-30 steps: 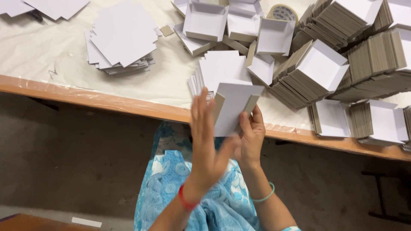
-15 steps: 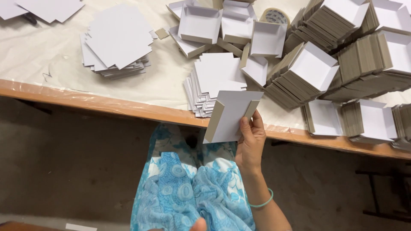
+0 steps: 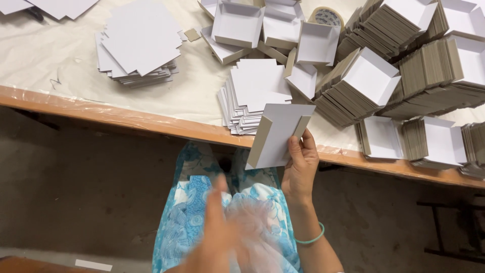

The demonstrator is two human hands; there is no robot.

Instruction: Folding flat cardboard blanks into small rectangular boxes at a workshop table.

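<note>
Our right hand (image 3: 299, 169) pinches flat white cardboard blank with folded grey flaps (image 3: 279, 135), frame centre; light, stiff, best gripped by edge. Left hand (image 3: 214, 237) blurred, seemingly empty; can't tell spread.

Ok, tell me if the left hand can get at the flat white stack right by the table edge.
Probably yes: the left hand is blurred above the lap and seems empty, and the stack of flat white sheets lies uncovered just past the table edge.

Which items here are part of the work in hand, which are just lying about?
In hand: half-folded card blank held by right hand; left hand blurred, empty; flat blank stack at table edge; nested folded trays.
Lying about: tape roll; second blank pile; small card scrap.
</note>
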